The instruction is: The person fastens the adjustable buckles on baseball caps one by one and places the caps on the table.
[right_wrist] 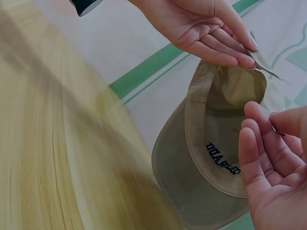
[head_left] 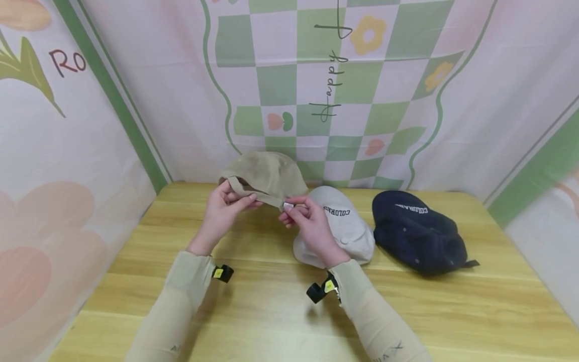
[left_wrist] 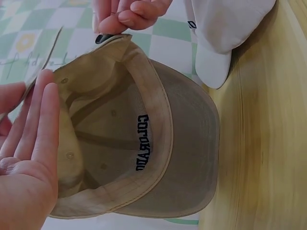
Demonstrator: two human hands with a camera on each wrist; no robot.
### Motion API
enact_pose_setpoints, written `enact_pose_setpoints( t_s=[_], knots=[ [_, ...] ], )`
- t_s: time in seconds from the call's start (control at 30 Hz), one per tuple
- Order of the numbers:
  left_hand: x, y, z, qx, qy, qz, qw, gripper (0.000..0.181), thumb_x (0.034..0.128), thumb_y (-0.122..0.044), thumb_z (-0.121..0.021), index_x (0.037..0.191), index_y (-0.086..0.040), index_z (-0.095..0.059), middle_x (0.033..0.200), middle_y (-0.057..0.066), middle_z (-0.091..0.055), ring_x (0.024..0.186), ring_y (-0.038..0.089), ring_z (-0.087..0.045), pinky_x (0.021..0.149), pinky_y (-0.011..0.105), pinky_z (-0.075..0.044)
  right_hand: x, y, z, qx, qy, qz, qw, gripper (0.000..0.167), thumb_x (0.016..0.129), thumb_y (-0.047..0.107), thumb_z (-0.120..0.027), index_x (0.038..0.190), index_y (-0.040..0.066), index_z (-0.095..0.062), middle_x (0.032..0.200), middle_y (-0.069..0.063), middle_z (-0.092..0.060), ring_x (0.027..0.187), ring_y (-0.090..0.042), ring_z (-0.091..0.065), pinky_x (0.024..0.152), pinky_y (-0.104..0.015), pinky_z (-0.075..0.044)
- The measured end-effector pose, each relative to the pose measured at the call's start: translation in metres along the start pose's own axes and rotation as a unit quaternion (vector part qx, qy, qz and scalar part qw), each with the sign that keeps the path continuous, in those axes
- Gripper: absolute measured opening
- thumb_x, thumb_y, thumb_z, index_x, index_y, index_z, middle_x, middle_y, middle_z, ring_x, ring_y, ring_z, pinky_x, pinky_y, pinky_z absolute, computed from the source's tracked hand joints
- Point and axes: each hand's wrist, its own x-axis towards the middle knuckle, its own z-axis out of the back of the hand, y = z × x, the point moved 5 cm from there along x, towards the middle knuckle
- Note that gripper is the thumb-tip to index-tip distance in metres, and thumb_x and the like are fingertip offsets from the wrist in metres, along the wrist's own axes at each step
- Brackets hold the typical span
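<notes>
A khaki baseball cap [head_left: 271,171] is held above the far part of the table, its back strap [head_left: 268,199] towards me. My left hand [head_left: 219,213] pinches the strap near its left end between thumb and fingers. At the strap's right end, my right hand [head_left: 309,221] pinches beside a small buckle [head_left: 288,205]; a dark bit of it [left_wrist: 102,38] shows in the left wrist view. Both wrist views look into the cap's hollow, where dark lettering [left_wrist: 143,143] shows through, with the brim [right_wrist: 180,177] pointing away from the hands.
A white cap [head_left: 346,229] lies on the wooden table [head_left: 262,311], partly behind my right hand. Right of it sits a navy cap [head_left: 420,234] with its strap end sticking out. A printed cloth backdrop [head_left: 312,80] rises behind the table. Each wrist wears a small black camera.
</notes>
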Motion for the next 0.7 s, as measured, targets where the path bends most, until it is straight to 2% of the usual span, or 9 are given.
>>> enact_pose_setpoints(
  t_s=[0.07, 0.2, 0.3, 0.47, 0.53, 0.7],
  knots=[
    [-0.0003, 0.0005, -0.0004, 0.000, -0.006, 0.003, 1.0000, 0.015, 0.0943, 0.013, -0.064, 0.097, 0.014, -0.049, 0.099, 0.020, -0.074, 0.085, 0.034, -0.074, 0.082, 0.049, -0.059, -0.0001, -0.0004, 0.0002, 0.008, -0.001, -0.005, 1.0000, 0.018, 0.102, -0.001, -0.059, 0.118, -0.006, -0.056, 0.088, -0.019, -0.073, 0.073, -0.017, -0.069, 0.069, -0.028, -0.058],
    [-0.0006, 0.0023, -0.0005, 0.026, -0.022, 0.014, 0.9993, 0.030, 0.0935, 0.011, -0.067, 0.078, 0.002, -0.043, 0.099, 0.022, -0.074, 0.083, 0.027, -0.075, 0.082, 0.045, -0.059, -0.0003, -0.0004, 0.0009, 0.022, -0.003, -0.012, 0.9997, 0.018, 0.101, -0.001, -0.059, 0.118, -0.005, -0.057, 0.089, -0.019, -0.073, 0.075, -0.018, -0.070, 0.070, -0.029, -0.059],
    [-0.0005, 0.0034, -0.0009, 0.071, -0.033, 0.022, 0.9967, 0.034, 0.0913, 0.007, -0.072, 0.072, -0.002, -0.045, 0.098, 0.019, -0.075, 0.083, 0.021, -0.074, 0.082, 0.039, -0.060, -0.0007, 0.0011, 0.0006, 0.031, 0.002, -0.011, 0.9994, 0.018, 0.102, -0.001, -0.059, 0.119, -0.005, -0.057, 0.090, -0.019, -0.073, 0.076, -0.019, -0.071, 0.071, -0.029, -0.059],
    [-0.0002, 0.0033, -0.0027, 0.147, -0.044, 0.014, 0.9881, 0.053, 0.0860, -0.001, -0.081, 0.068, -0.003, -0.032, 0.093, 0.013, -0.076, 0.086, 0.022, -0.072, 0.072, 0.026, -0.055, -0.0013, 0.0045, -0.0012, 0.042, 0.010, -0.004, 0.9991, 0.019, 0.102, -0.001, -0.059, 0.120, -0.006, -0.056, 0.091, -0.019, -0.074, 0.078, -0.021, -0.071, 0.072, -0.030, -0.060],
    [-0.0003, 0.0037, -0.0031, 0.160, -0.047, 0.010, 0.9860, 0.056, 0.0847, -0.001, -0.083, 0.068, -0.003, -0.030, 0.091, 0.011, -0.076, 0.085, 0.023, -0.070, 0.069, 0.025, -0.051, -0.0014, 0.0058, -0.0021, 0.048, 0.012, -0.001, 0.9988, 0.020, 0.101, -0.002, -0.059, 0.120, -0.007, -0.057, 0.091, -0.018, -0.074, 0.078, -0.021, -0.071, 0.072, -0.030, -0.060],
    [-0.0007, 0.0032, -0.0043, 0.165, -0.055, 0.009, 0.9847, 0.052, 0.0827, 0.000, -0.084, 0.067, -0.005, -0.034, 0.089, 0.013, -0.075, 0.082, 0.022, -0.069, 0.070, 0.026, -0.052, -0.0021, 0.0087, -0.0041, 0.056, 0.013, 0.015, 0.9982, 0.020, 0.100, -0.003, -0.060, 0.120, -0.009, -0.058, 0.091, -0.020, -0.074, 0.076, -0.018, -0.071, 0.069, -0.029, -0.060]
  ],
)
